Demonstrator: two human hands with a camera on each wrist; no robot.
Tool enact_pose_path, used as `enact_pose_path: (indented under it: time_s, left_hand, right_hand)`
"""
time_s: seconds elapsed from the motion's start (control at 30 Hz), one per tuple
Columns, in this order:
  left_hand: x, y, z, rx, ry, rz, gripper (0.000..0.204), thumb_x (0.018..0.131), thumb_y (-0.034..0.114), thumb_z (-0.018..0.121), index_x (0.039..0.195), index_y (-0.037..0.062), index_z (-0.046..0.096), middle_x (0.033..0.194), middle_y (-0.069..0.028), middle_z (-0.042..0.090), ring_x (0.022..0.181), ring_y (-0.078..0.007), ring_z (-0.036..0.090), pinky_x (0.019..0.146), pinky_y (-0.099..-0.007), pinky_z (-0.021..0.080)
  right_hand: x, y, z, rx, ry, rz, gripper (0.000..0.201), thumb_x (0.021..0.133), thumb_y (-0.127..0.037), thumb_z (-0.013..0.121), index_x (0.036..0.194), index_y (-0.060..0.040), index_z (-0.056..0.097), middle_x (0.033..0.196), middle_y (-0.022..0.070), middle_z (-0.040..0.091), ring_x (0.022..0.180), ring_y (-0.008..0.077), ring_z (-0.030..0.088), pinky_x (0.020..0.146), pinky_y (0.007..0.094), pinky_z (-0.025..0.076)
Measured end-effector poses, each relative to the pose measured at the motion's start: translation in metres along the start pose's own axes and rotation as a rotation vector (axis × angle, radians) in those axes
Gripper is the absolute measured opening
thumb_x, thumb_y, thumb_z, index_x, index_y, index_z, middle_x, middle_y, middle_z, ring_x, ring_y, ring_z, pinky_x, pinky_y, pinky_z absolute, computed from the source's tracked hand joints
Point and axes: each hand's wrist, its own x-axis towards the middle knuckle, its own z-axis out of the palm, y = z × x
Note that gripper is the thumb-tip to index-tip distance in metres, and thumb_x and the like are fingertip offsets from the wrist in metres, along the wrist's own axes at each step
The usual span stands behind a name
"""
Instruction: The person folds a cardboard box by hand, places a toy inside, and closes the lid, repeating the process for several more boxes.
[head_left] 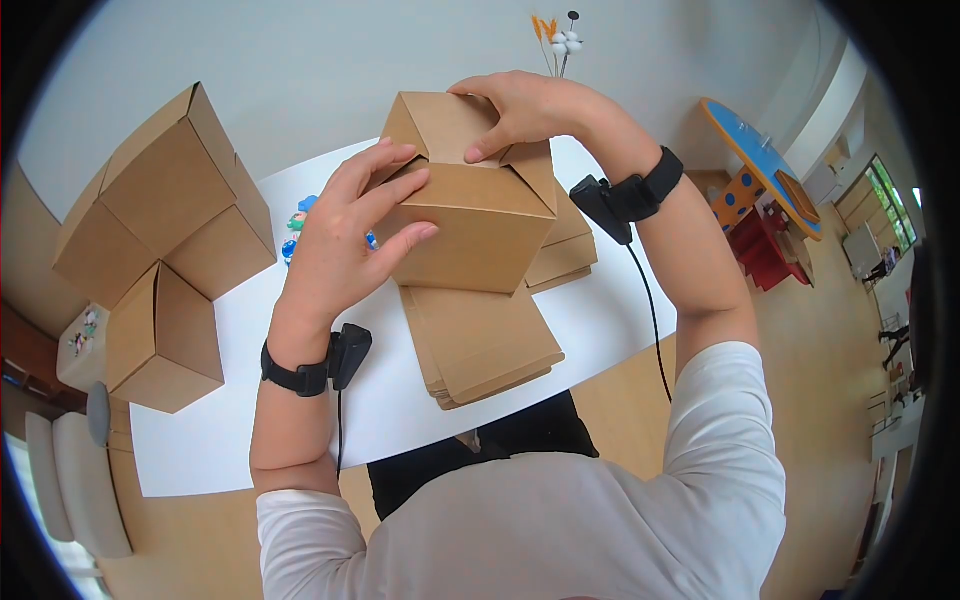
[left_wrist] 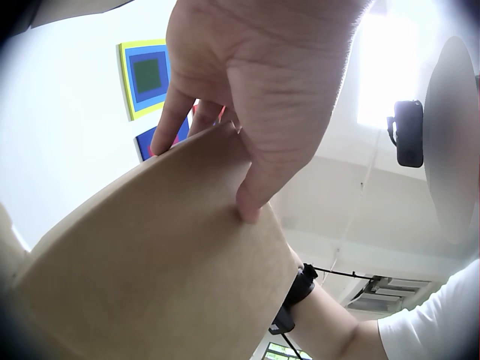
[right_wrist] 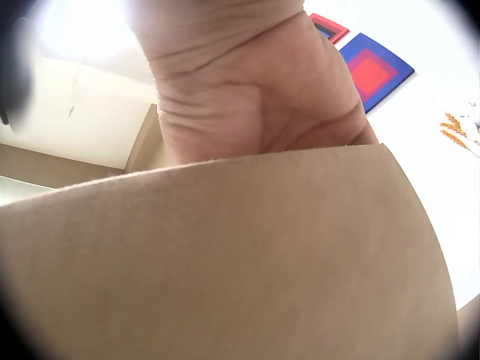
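Note:
A brown cardboard box (head_left: 470,245) is between the two hands, its top flaps folded inward. The left hand (head_left: 345,225) holds its left end, thumb on the near side and fingers over the top edge. In the left wrist view, the left hand (left_wrist: 262,90) has its thumb against the cardboard (left_wrist: 165,247). At the far right corner, the right hand (head_left: 535,110) rests with its thumb on the top flap and fingers over the far edge. The right wrist view shows the right hand (right_wrist: 255,90) behind the box wall (right_wrist: 247,247), its fingertips hidden.
Flattened cardboard (head_left: 485,345) lies stacked in front of the box, with more cardboard (head_left: 565,245) at its right. Closed boxes (head_left: 170,190) are piled at the left, one (head_left: 165,335) nearer. Small blue and green items (head_left: 300,222) lie behind the left hand on the white table (head_left: 240,440).

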Motion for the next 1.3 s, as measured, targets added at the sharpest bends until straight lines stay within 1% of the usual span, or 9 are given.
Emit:
enact_pose_path:
  time_s: [0.13,0.27,0.43,0.63,0.83,0.97,1.0,1.2,1.3]
  left_hand:
    - [0.0,-0.006,0.001,0.023,0.035,-0.005,0.058,0.074,0.026,0.083,0.126,0.008,0.065,0.14,-0.0137,0.053,0.126,-0.0324,0.054,0.096,-0.0403,0.05]
    - [-0.001,-0.003,0.006,-0.264,0.084,-0.397,0.096,0.064,0.041,0.09,0.144,0.0106,0.046,0.143,-0.0156,0.049,0.125,-0.0315,0.054,0.097,-0.0368,0.05]
    - [-0.012,-0.035,-0.019,-0.217,-0.748,-0.705,0.089,0.068,0.047,0.085,0.142,0.0113,0.049,0.122,-0.0136,0.065,0.102,-0.0246,0.063,0.074,-0.0319,0.055]
    - [-0.01,-0.032,-0.013,-0.305,-0.909,-0.872,0.061,0.073,0.043,0.082,0.12,0.0078,0.065,0.098,-0.0073,0.071,0.079,-0.0175,0.064,0.06,-0.03,0.054]
    - [-0.009,-0.02,-0.024,-0.355,-0.788,-0.817,0.044,0.084,0.017,0.072,0.125,0.0058,0.06,0.096,-0.0078,0.07,0.078,-0.0156,0.066,0.062,-0.0268,0.053]
    - [-0.016,-0.007,-0.034,-0.649,-0.503,-0.545,0.078,0.086,-0.003,0.06,0.155,0.0126,0.027,0.108,-0.0125,0.069,0.093,-0.0194,0.067,0.07,-0.0278,0.054]
    - [-0.012,-0.003,-0.04,-0.614,-0.569,-0.567,0.097,0.084,-0.011,0.054,0.159,0.02,0.0,0.126,-0.0171,0.063,0.107,-0.0241,0.064,0.078,-0.0299,0.054]
    - [-0.012,-0.026,0.007,-0.336,-0.248,-0.448,0.089,0.085,-0.008,0.057,0.159,0.017,0.013,0.14,-0.0224,0.052,0.119,-0.0323,0.06,0.09,-0.0377,0.053]
    - [-0.022,-0.061,0.021,-0.086,-0.496,-0.574,0.075,0.084,-0.004,0.059,0.151,0.0133,0.031,0.138,-0.0229,0.052,0.119,-0.029,0.059,0.089,-0.0392,0.053]
  right_hand:
    - [-0.002,0.005,0.001,-0.02,0.019,-0.068,0.082,0.076,-0.05,0.078,0.141,-0.0093,0.05,0.121,0.0145,0.066,0.111,0.0286,0.063,0.093,0.0385,0.05]
    - [0.002,0.038,0.013,0.417,0.14,-0.1,0.069,0.089,-0.06,0.059,0.135,-0.0097,0.057,0.117,0.0113,0.067,0.108,0.0231,0.062,0.094,0.0361,0.048]
    - [-0.015,0.077,0.033,0.868,0.493,0.164,0.072,0.096,-0.069,0.038,0.126,-0.0084,0.064,0.111,0.0093,0.067,0.1,0.0183,0.062,0.092,0.0359,0.049]
    - [-0.039,0.095,0.08,0.858,-0.027,0.432,0.099,0.089,-0.08,0.02,0.135,0.0019,0.053,0.09,0.0259,0.069,0.067,0.0277,0.07,0.063,0.0331,0.059]
    - [-0.055,0.061,0.057,0.91,-0.158,0.32,0.091,0.094,-0.069,0.021,0.14,0.0049,0.047,0.094,0.028,0.069,0.074,0.0305,0.072,0.06,0.0339,0.06]
    - [-0.064,0.052,0.041,0.903,0.469,0.009,0.066,0.098,-0.058,0.041,0.128,-0.0016,0.059,0.105,0.0142,0.071,0.088,0.0225,0.07,0.074,0.031,0.056]
    - [-0.068,0.047,0.034,0.928,0.558,-0.053,0.06,0.098,-0.055,0.046,0.124,-0.0026,0.062,0.108,0.0117,0.07,0.092,0.0208,0.069,0.077,0.0309,0.055]
    - [-0.092,0.034,0.044,0.676,0.71,-0.183,0.025,0.091,-0.019,0.071,0.111,-0.0042,0.064,0.138,0.0114,0.056,0.102,0.0144,0.063,0.083,0.0278,0.052]
    - [-0.106,0.02,0.083,0.525,0.819,-0.197,0.022,0.085,-0.017,0.076,0.098,-0.0038,0.065,0.138,0.0148,0.056,0.108,0.0202,0.063,0.088,0.0317,0.052]
